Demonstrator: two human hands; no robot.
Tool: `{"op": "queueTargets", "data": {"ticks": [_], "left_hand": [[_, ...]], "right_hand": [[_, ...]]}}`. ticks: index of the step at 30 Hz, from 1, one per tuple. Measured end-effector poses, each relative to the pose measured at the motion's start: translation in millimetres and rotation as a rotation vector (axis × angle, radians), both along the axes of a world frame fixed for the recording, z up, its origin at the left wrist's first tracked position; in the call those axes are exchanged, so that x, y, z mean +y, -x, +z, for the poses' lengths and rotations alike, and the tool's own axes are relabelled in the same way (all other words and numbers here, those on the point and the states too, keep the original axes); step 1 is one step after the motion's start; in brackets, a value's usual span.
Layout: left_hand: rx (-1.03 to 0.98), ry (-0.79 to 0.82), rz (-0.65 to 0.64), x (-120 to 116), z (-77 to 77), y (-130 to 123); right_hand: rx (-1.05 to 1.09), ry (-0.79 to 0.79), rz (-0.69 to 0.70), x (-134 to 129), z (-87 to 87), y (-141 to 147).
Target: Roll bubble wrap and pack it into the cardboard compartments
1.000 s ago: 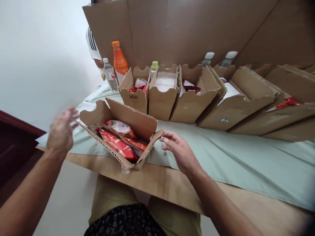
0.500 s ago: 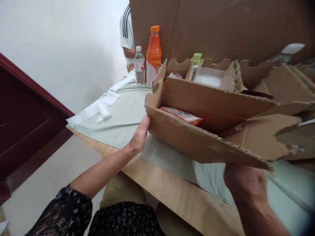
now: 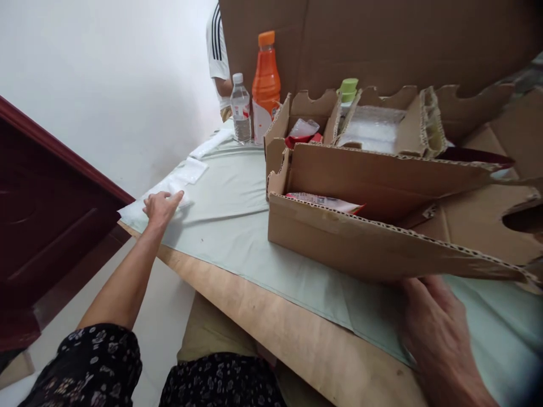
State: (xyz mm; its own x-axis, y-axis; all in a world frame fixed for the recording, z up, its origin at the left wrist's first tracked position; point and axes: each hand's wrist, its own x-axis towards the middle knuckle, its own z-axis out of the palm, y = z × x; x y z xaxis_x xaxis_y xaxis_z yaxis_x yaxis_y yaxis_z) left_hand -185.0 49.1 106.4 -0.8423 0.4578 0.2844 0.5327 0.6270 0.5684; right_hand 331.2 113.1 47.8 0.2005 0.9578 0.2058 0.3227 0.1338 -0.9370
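My left hand [image 3: 161, 206] is over the white plastic packets [image 3: 180, 178] at the table's left corner, fingers apart; whether it touches one is unclear. My right hand [image 3: 436, 316] is against the lower front of a cardboard box [image 3: 339, 240], its fingertips hidden beneath or behind the edge. A red and white packet [image 3: 324, 202] lies in the box's front compartment. Behind it, other compartments hold a red item with clear plastic [image 3: 303, 130] and a clear wrapped item [image 3: 373, 127].
An orange bottle [image 3: 266, 85] and a clear bottle [image 3: 241, 110] stand behind the box's left end. A green-capped container [image 3: 348, 90] is behind the compartments. A person's striped sleeve [image 3: 217, 42] shows beside a tall cardboard panel [image 3: 382, 45]. The wooden table edge [image 3: 254, 299] faces me.
My left hand has let go of the box's left end and moved left to the white packets. The box sits slightly farther right in view. My right hand remains at its front.
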Motion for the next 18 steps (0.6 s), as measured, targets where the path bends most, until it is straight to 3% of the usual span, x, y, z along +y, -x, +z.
{"op": "queueTargets", "data": {"ticks": [4, 8, 11, 13, 16, 18], "left_hand": [[0.032, -0.056, -0.09, 5, -4.8, -20], [0.12, -0.162, -0.255, -32, -3.3, -72], [0.294, -0.303, -0.463, -76, -8.1, -130], [0.338, -0.351, -0.616, -100, -16.1, -178], [0.172, -0.332, -0.862, -121, -29.4, -256], [0.044, -0.251, -1.123, -128, -34.9, -301]], "right_hand": [[0.181, 0.132, -0.042, 8, 5.6, -7], [0.316, 0.076, -0.203, 0, 19.8, -16], [0.242, -0.053, -0.234, -35, 35.6, -12], [0.158, -0.075, -0.154, -67, 42.2, -4], [0.058, -0.035, 0.062, -112, 40.8, 7], [0.016, -0.038, 0.131, -131, 34.6, 7]]}}
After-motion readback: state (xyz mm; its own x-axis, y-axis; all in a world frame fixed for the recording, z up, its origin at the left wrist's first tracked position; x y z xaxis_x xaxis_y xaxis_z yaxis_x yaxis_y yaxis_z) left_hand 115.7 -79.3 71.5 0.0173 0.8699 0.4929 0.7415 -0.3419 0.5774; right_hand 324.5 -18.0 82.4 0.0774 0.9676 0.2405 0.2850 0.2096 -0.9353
